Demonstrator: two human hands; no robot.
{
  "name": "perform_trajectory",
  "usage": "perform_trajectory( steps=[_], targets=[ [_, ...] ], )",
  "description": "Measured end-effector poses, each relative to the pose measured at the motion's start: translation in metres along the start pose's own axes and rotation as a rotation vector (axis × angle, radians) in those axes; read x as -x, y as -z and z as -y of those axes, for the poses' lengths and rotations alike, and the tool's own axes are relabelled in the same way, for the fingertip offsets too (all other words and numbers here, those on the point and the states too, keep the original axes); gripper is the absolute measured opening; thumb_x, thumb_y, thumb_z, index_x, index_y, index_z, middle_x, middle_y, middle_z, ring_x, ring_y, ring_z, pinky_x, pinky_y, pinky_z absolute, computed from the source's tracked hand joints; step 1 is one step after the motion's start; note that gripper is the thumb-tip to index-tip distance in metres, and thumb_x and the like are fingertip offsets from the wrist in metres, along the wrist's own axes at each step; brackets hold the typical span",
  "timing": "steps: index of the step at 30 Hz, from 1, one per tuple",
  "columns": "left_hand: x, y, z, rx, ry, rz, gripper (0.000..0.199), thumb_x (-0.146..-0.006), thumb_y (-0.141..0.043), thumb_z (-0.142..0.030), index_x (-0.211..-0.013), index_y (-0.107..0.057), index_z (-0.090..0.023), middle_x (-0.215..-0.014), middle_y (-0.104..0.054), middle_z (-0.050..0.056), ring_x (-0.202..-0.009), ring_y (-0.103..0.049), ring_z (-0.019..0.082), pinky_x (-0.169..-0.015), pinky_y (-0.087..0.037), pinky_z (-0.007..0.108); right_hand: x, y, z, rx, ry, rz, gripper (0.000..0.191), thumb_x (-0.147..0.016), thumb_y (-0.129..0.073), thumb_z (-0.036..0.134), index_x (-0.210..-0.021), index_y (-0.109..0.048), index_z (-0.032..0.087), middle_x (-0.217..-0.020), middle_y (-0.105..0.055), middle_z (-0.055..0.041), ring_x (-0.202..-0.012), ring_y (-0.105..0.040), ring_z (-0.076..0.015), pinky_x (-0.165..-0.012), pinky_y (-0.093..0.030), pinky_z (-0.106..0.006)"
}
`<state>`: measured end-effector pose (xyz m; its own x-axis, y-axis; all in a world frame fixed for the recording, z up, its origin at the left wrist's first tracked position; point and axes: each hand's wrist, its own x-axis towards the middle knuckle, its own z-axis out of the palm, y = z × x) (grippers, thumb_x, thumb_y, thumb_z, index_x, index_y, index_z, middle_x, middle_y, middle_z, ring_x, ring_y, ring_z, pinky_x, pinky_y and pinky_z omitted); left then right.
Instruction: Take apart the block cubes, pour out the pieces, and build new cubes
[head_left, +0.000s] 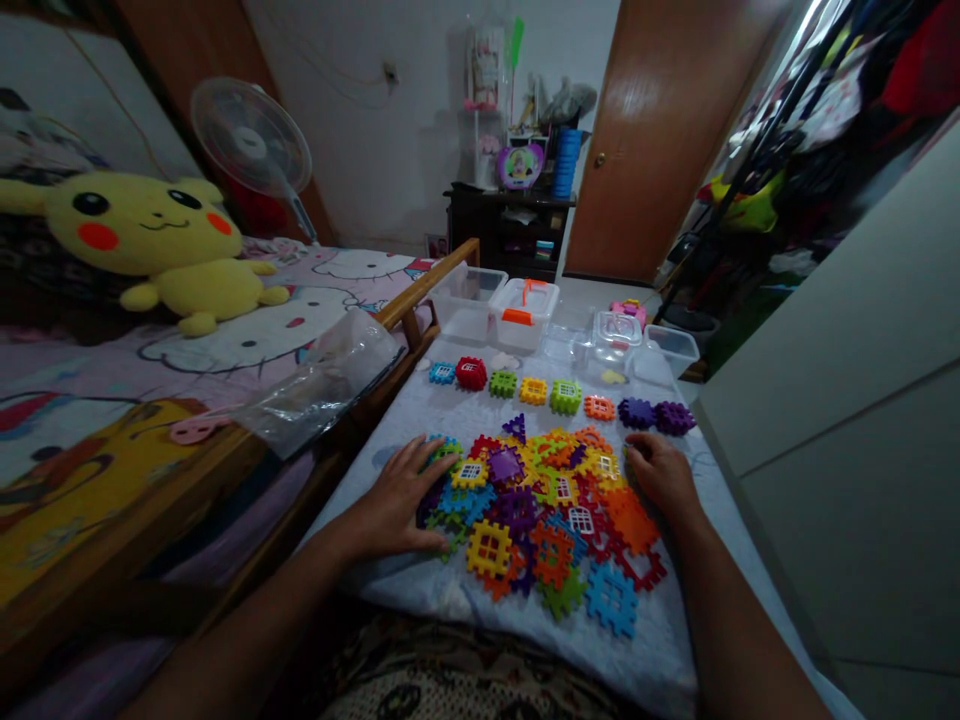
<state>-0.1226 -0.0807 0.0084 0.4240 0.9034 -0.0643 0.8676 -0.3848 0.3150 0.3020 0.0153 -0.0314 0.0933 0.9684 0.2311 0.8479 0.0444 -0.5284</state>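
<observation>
A loose pile of colourful plastic interlocking building tiles (517,510) with toothed edges lies on the cloth-covered table. My left hand (405,495) rests at the pile's left side, fingers spread, palm down over its edge tiles. On the opposite side, my right hand (664,475) has its fingers curled together beside the orange tiles (630,520); what they pinch, if anything, is too small to make out. Behind the pile runs a row of tiles sorted by colour, among them a red stack (472,374), a yellow one (533,391) and a purple one (674,418).
Clear plastic boxes (469,310) stand along the table's far end, one with an orange-handled lid (525,300). A wooden bed rail (409,300) borders the left, with a plastic bag (322,380) over it. A white cabinet (840,400) flanks the right.
</observation>
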Motion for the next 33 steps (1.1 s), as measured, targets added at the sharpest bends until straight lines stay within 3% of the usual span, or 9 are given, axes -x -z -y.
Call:
perform_trajectory(
  steps=[4,11,19,23,27,30,33],
  targets=[
    [-0.010,-0.009,0.006,-0.021,-0.016,-0.053,0.096,-0.070,-0.073,-0.064,-0.152,-0.036,-0.029,-0.159,-0.033,0.015,-0.148,-0.020,0.042,-0.117,-0.023,0.059,-0.001,0.000,-0.002,0.003,0.010,0.003,0.034,-0.081,-0.049,0.031,-0.099,-0.073,0.015,-0.101,-0.074,-0.0118,-0.090,-0.067,-0.0245,-0.084,-0.050,-0.036],
    [-0.034,-0.008,0.004,0.010,-0.045,-0.097,0.093,-0.074,-0.071,-0.061,-0.152,-0.036,-0.025,-0.155,-0.038,0.015,-0.146,-0.027,0.039,-0.119,-0.023,0.055,-0.001,-0.001,-0.002,-0.007,0.003,0.014,0.033,-0.081,-0.049,0.031,-0.097,-0.073,0.016,-0.100,-0.074,-0.0115,-0.090,-0.067,-0.0239,-0.084,-0.049,-0.036],
    [-0.023,0.006,-0.017,-0.005,-0.079,-0.069,0.087,-0.075,-0.068,-0.039,-0.154,-0.030,-0.034,-0.160,-0.030,0.011,-0.149,-0.016,0.042,-0.118,-0.007,0.067,0.001,0.000,-0.001,-0.017,0.018,0.002,0.032,-0.080,-0.049,0.030,-0.096,-0.073,0.016,-0.097,-0.074,-0.0099,-0.087,-0.066,-0.0230,-0.083,-0.049,-0.035],
    [-0.012,0.009,-0.044,0.007,-0.223,-0.072,0.085,-0.079,-0.067,-0.053,-0.153,-0.030,-0.035,-0.164,-0.023,0.008,-0.151,-0.012,0.039,-0.120,-0.004,0.064,0.001,0.000,0.000,-0.015,0.018,-0.001,0.032,-0.080,-0.049,0.029,-0.097,-0.073,0.016,-0.097,-0.074,-0.0101,-0.087,-0.066,-0.0228,-0.082,-0.049,-0.034],
    [-0.015,-0.006,-0.071,0.001,-0.407,0.012,0.095,-0.070,-0.069,-0.071,-0.151,-0.033,-0.037,-0.162,-0.028,0.008,-0.149,-0.016,0.043,-0.119,-0.005,0.068,-0.001,0.000,0.001,-0.007,0.002,0.012,0.032,-0.080,-0.050,0.028,-0.097,-0.074,0.016,-0.098,-0.074,-0.0104,-0.089,-0.066,-0.0232,-0.084,-0.049,-0.034],
    [-0.022,-0.020,-0.081,-0.027,-0.514,0.032,0.098,-0.068,-0.069,-0.074,-0.151,-0.033,-0.037,-0.159,-0.035,0.009,-0.147,-0.020,0.042,-0.119,-0.006,0.068,-0.001,0.001,0.001,-0.010,0.008,0.021,0.033,-0.080,-0.050,0.029,-0.097,-0.074,0.014,-0.098,-0.074,-0.0116,-0.090,-0.066,-0.0238,-0.085,-0.049,-0.035],
    [-0.029,-0.030,-0.083,-0.073,-0.538,0.005,0.095,-0.071,-0.064,-0.076,-0.150,-0.034,-0.034,-0.158,-0.037,0.010,-0.147,-0.020,0.040,-0.120,-0.005,0.064,-0.002,0.002,0.001,-0.015,0.004,0.029,0.032,-0.081,-0.050,0.029,-0.098,-0.074,0.015,-0.099,-0.074,-0.0111,-0.090,-0.066,-0.0234,-0.085,-0.049,-0.035]
  ],
)
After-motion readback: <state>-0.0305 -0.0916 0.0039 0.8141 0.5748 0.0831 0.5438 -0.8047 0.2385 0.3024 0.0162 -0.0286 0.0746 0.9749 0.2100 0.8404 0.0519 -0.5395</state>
